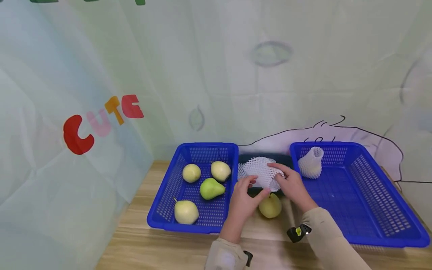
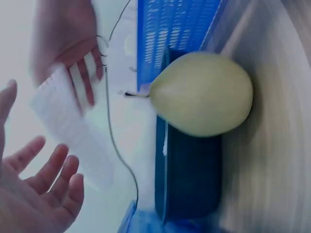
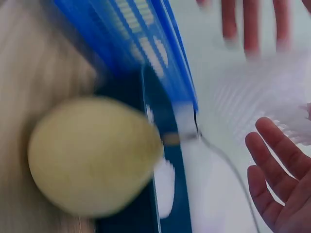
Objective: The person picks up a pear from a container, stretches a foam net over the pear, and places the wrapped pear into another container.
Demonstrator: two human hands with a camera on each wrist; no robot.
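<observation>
A white foam fruit net (image 1: 261, 171) is held up over the dark green tray (image 1: 287, 159). My right hand (image 1: 294, 187) pinches it at its right edge, thumb at the opening. Beside its lower left side is my left hand (image 1: 243, 198), fingers spread and apart in the left wrist view, where the net (image 2: 73, 128) is blurred. A yellow-green pear (image 1: 270, 207) stands upright on the table just in front of the tray, below both hands; its stem shows in the left wrist view. More netting lies in the tray, partly hidden by the held net.
At left, a blue basket (image 1: 158, 217) holds several pears, including a greener pear (image 1: 211, 189) lying on its side. At right, another blue basket (image 1: 341, 204) contains a net-wrapped item (image 1: 310, 164) in its back left corner. A printed curtain (image 1: 222, 75) hangs behind the wooden table (image 1: 135, 240).
</observation>
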